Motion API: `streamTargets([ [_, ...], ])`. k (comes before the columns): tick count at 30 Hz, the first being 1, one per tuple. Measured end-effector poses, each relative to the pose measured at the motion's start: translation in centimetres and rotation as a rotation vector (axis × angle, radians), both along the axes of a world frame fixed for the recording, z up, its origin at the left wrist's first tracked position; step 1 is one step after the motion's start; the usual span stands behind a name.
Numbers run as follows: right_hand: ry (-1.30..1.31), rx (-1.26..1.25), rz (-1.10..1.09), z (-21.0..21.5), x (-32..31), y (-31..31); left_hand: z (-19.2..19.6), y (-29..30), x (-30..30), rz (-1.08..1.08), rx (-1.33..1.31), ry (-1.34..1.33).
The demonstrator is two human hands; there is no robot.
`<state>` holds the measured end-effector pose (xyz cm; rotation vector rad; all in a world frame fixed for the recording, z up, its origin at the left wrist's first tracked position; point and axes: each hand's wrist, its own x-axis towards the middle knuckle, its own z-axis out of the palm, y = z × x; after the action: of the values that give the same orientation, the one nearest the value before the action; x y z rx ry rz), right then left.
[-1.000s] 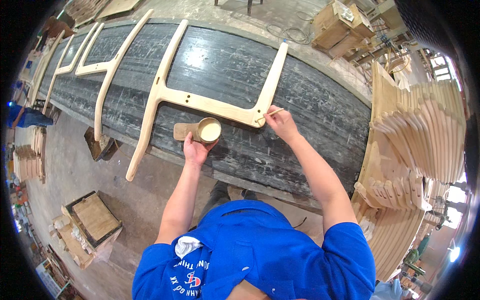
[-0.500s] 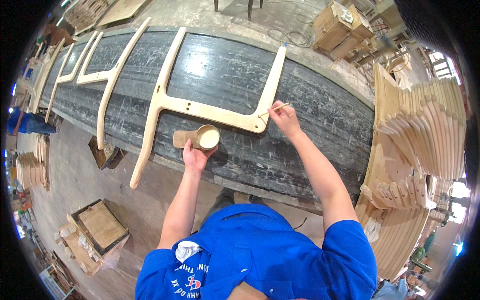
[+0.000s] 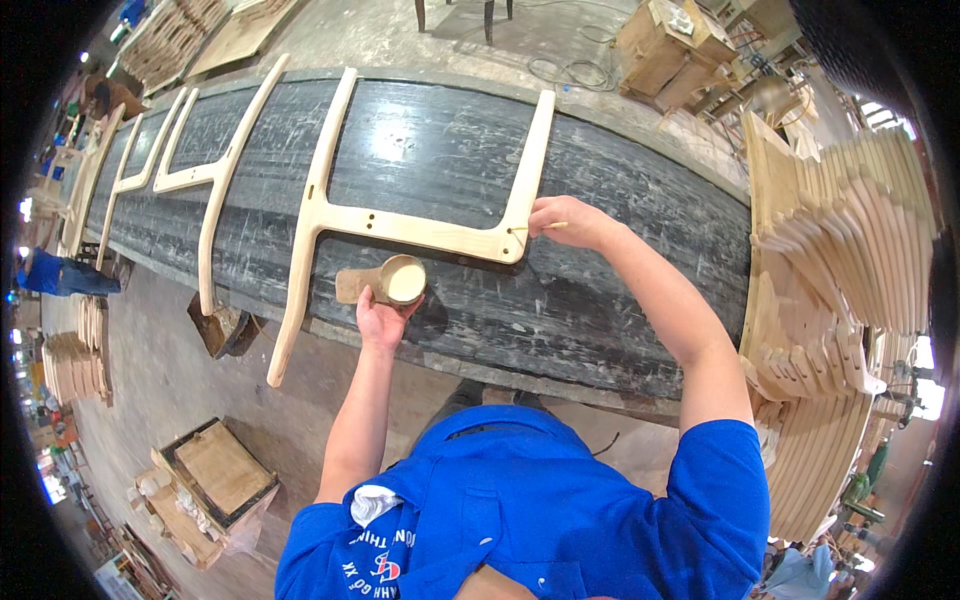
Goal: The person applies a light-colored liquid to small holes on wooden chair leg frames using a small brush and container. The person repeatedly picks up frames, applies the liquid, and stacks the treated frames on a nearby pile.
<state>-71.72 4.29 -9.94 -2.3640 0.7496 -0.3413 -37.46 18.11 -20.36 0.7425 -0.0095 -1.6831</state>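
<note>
We work over a long black counter [image 3: 640, 290], scuffed with pale scratches, with our wooden frame [image 3: 410, 224] lying flat on it. Left of the frame, more pale frames [image 3: 222, 172] lie along the same counter. Right of the frame stands a stack of curved wooden pieces [image 3: 850, 255]. Beyond the frame, on the grey floor [image 3: 295, 415], we see a loose cable [image 3: 570, 73] and, farther right, a wooden box [image 3: 672, 48]. Well left of the frame is another person [image 3: 55, 274] in blue.

The frame's long axis follows its left leg, running away from us and leaning right; the near end overhangs the counter's edge. Its crossbar points right, and its short right leg points away from us.

Our left grip [image 3: 382, 323] is closed around a cup [image 3: 404, 279] of cream liquid, on the near side of the frame's crossbar. Our right grip [image 3: 560, 221] pinches a thin stick [image 3: 519, 229], its tip at the frame's right corner; we cannot tell whether they touch.
</note>
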Motion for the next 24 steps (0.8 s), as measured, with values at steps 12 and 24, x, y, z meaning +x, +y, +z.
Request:
streamTargets([
  [12,-0.909,0.116,-1.047,11.1,-19.2,8.4,2.0,0.9,-8.6,0.005,0.009,0.020],
  [24,-0.933,-0.353,-1.594,37.6,-58.1,15.2,6.2,5.5,-15.9,0.063,-0.164,0.066],
])
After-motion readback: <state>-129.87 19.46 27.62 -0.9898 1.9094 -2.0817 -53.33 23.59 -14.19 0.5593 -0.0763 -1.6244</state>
